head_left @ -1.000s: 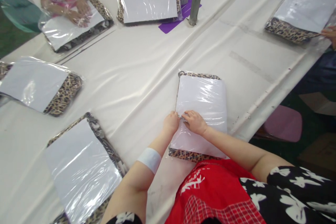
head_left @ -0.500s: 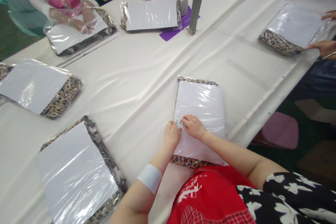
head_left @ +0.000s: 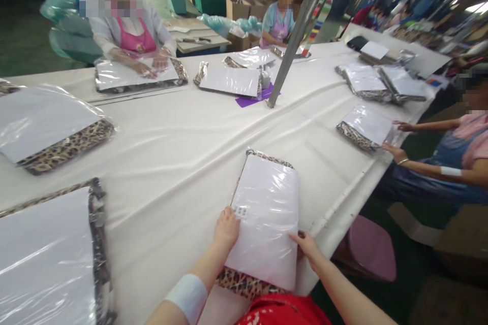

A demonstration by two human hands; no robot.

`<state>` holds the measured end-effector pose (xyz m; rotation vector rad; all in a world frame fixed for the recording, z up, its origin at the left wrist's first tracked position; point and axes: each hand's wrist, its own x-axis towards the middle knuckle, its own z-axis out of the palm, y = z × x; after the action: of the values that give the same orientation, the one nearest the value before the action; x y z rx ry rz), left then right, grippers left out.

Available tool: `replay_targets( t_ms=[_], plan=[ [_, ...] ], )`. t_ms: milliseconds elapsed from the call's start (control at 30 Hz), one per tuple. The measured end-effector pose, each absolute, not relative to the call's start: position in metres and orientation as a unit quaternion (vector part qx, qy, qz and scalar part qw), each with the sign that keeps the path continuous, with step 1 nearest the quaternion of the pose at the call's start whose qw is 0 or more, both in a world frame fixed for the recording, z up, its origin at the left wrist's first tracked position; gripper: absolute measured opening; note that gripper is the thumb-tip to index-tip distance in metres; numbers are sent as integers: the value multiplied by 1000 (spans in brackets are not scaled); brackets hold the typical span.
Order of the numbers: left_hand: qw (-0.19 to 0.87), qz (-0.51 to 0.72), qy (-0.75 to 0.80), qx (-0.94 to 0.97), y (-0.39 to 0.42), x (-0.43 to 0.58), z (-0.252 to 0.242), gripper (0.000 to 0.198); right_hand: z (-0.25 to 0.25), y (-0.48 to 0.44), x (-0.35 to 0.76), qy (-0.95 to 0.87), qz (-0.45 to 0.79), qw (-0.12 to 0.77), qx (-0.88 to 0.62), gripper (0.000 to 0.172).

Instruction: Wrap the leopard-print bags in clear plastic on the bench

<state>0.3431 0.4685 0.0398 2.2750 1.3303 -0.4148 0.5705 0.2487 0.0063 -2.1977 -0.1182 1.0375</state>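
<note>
In front of me on the table lies a clear plastic package (head_left: 267, 203) with a white sheet on top of folded leopard-print fabric. The print shows at its far and near ends. My left hand (head_left: 227, 226) is closed on the package's left edge, beside a small grey printed mark on the sheet. At the right edge my right hand (head_left: 305, 246) grips the package, thumb on top and the other fingers partly hidden below the edge.
Similar packages lie at the near left (head_left: 46, 259), the far left (head_left: 49, 122) and the right (head_left: 364, 124). A slanted metal post (head_left: 293, 40) rises from the white-covered table (head_left: 160, 147). A co-worker's hands (head_left: 148, 66) press a package; another person (head_left: 453, 147) works at right.
My right hand has left the printed mark and moved to the package's right edge. My left hand stays at the left edge. The camera view has tilted up, showing more people and packages.
</note>
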Motion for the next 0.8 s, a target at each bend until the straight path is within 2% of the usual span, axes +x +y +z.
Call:
replay_targets(
  t_ms=[100,267,400,533,667,800],
  plan=[
    [246,-145,481,829,470,342,41,44,13,252,563,49,526,407,-745,54],
    [292,-139,471,821,481,325,28,56,28,267,553,86,604,493,-620,48],
    [336,-122,478,802,489,311,18,63,28,271,543,36,599,578,-553,54],
    [307,-67,558,768,486,303,33,64,42,275,550,30,591,600,-539,61],
    [286,29,603,744,484,270,52,65,64,284,590,23,605,603,-519,59],
    [285,73,631,718,469,184,48,68,85,302,651,25,586,626,-514,52]
  ],
)
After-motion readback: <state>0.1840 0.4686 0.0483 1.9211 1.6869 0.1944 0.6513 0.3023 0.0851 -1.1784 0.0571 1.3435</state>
